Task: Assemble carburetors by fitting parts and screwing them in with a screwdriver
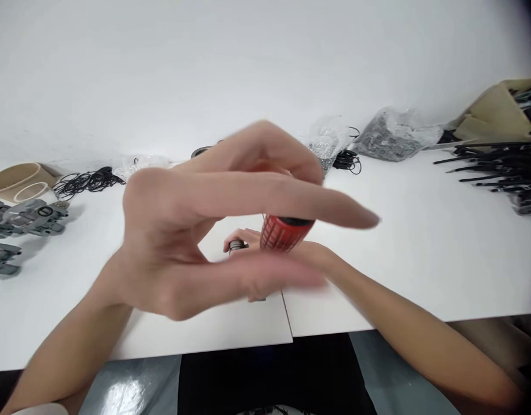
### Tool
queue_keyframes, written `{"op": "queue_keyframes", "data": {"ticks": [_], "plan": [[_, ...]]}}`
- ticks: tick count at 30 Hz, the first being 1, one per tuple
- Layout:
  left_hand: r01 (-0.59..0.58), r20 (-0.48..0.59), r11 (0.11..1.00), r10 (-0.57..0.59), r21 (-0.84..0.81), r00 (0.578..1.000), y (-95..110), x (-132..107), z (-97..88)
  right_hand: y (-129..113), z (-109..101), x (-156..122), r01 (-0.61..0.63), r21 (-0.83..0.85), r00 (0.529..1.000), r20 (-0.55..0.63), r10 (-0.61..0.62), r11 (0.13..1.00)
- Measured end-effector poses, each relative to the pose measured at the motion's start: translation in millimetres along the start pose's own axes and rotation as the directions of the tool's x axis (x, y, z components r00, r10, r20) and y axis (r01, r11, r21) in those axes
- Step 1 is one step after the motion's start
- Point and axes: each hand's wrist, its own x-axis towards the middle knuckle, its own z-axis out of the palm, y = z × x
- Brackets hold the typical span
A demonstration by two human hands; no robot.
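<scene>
My left hand (pixel 196 230) is raised close to the camera, fingers stretched out and thumb apart, a little smeared by motion. Its forefinger lies across the black top of a red screwdriver handle (pixel 285 232), which stands upright over the white table (pixel 421 242). My right hand (pixel 317 259) reaches in from the lower right behind the left one, and its fingertips curl around a small metal part (pixel 238 245) at the foot of the screwdriver. The screwdriver's shaft and most of the right fingers are hidden behind my left thumb.
Grey plastic parts (pixel 27 216) and tape rolls (pixel 15 178) lie at the left, beside a bundle of black rings (pixel 86 181). Plastic bags of small parts (pixel 395 135) sit at the back. Black cable ties (pixel 499 161) and a cardboard box (pixel 494 112) are at the right.
</scene>
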Motion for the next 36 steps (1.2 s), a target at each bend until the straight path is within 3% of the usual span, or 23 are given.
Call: {"op": "queue_keyframes", "data": {"ticks": [3,6,8,11,13,16,19,23,26,32,36], "plan": [[-0.065,0.059,0.997,0.067,-0.037,0.996,-3,-2,-5.0,0,1,0,-0.018,0.01,1.0,0.005,0.018,1.0],[0.05,0.171,0.999,-0.046,-0.021,0.984,-7,-6,-11.8,0,0,2,0.005,0.024,1.0,0.019,-0.006,1.0],[0.045,0.211,0.999,-0.045,0.003,0.976,-9,-8,-13.4,2,0,3,0.009,0.041,1.0,0.0,-0.009,0.999],[-0.068,0.081,0.997,0.066,0.022,0.994,-13,-11,-10.2,7,-1,4,-0.029,0.056,0.997,-0.064,0.033,0.998],[-0.024,0.017,1.0,0.024,-0.015,1.0,-14,-12,-8.4,8,-2,4,-0.047,0.053,0.995,-0.081,0.051,0.997],[0.094,0.1,0.993,-0.086,-0.075,0.991,-14,-12,-10.9,7,-3,4,-0.038,0.038,0.997,-0.071,0.041,0.999],[0.09,0.16,0.994,-0.08,-0.058,0.984,-15,-11,-15.2,6,-3,4,-0.024,0.029,0.997,-0.074,0.026,0.999],[-0.022,0.044,1.0,0.022,-0.012,0.999,-21,-11,-12.6,7,-1,4,-0.047,0.061,0.994,-0.094,0.052,0.997],[0.043,-0.055,0.998,-0.045,-0.037,0.997,-23,-12,-10.2,6,-1,4,-0.063,0.06,0.995,-0.074,0.068,0.996],[0.222,0.029,0.956,-0.221,-0.192,0.975,-25,-11,-18.2,6,-2,6,0.018,0.003,0.995,-0.095,-0.018,1.0],[0.168,0.112,0.966,-0.147,-0.199,0.983,-27,-9,-17.6,8,-1,6,0.038,0.009,0.995,-0.091,-0.037,0.999]]}}
